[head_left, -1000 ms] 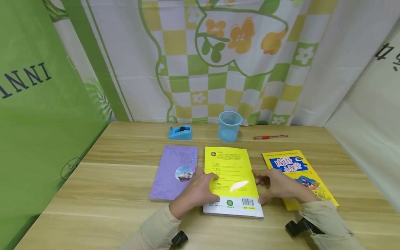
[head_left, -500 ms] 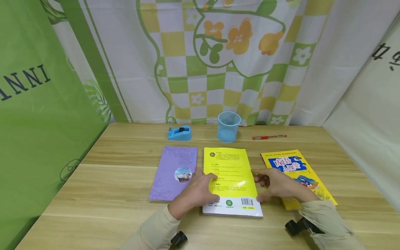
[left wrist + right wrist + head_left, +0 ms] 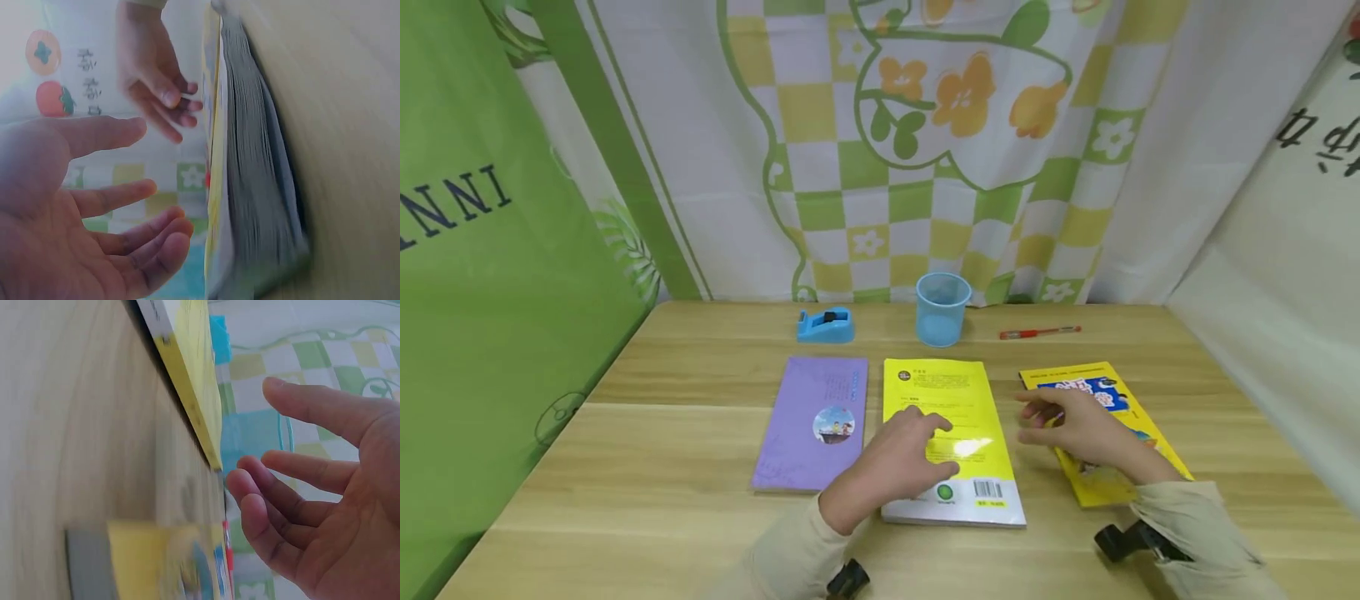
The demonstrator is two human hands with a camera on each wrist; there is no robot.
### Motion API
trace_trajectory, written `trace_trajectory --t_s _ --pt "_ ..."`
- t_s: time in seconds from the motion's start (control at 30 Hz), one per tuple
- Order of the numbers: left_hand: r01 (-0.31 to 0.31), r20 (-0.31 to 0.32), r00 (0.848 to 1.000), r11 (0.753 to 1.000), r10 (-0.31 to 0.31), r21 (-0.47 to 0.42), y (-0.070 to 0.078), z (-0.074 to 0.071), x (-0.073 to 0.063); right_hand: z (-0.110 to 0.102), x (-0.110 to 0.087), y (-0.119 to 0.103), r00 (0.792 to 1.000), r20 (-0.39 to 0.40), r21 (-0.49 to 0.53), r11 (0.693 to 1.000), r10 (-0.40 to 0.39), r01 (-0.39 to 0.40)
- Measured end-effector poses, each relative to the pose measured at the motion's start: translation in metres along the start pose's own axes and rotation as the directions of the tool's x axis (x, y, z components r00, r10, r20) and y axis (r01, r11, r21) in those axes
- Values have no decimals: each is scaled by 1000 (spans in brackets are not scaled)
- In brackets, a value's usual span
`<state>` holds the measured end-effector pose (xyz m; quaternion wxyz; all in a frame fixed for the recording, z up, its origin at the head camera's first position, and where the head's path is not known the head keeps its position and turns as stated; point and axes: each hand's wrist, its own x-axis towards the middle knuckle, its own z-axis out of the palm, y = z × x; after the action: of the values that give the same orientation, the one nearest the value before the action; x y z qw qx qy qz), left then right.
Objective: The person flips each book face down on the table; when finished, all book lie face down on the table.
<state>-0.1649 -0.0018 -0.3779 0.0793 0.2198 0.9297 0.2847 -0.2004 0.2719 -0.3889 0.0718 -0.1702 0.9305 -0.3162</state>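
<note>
A thick yellow book (image 3: 936, 392) with a white lower band and barcode lies back cover up in the middle of the table. My left hand (image 3: 898, 458) hovers over its left half, fingers and thumb spread with nothing between them; the left wrist view has that hand (image 3: 81, 212) beside the page edges. To the right, my right hand (image 3: 1082, 429) is over a second yellow book (image 3: 1093, 487) with a blue title panel, covering part of it. Its fingers are loosely bent and hold nothing, as the right hand (image 3: 331, 506) appears in the right wrist view.
A purple book (image 3: 797, 425) lies left of the middle book. Along the back stand a blue tape dispenser (image 3: 826, 327) and a light blue mesh pen cup (image 3: 942, 321), with a red pen (image 3: 1040, 332) lying to their right. A patterned curtain (image 3: 917, 200) hangs behind the table.
Both hands have come off the sides of the middle yellow book. The left hand has moved right over its cover, and the right hand has moved right over the other yellow book.
</note>
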Motion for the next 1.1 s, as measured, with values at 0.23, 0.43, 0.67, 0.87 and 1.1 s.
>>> trace_trajectory --t_s 0.23,0.43,0.67,0.87,1.1 --pt "-67 55 996 998 66 10 29 22 19 -15 -14 22 996 -43 -46 996 78 -80" --pt "-95 75 993 995 93 26 50 49 38 -26 -27 45 987 -30 -113 980 160 -163" --pt "-68 76 995 998 69 -16 73 71 54 -44 -36 69 955 -46 -155 942 294 -297" --pt "-47 85 995 999 49 -25 86 82 60 -50 -41 80 919 -34 -126 911 392 -393" --pt "-32 114 993 999 36 -35 89 91 68 -51 -40 81 909 -37 -179 892 415 -415"
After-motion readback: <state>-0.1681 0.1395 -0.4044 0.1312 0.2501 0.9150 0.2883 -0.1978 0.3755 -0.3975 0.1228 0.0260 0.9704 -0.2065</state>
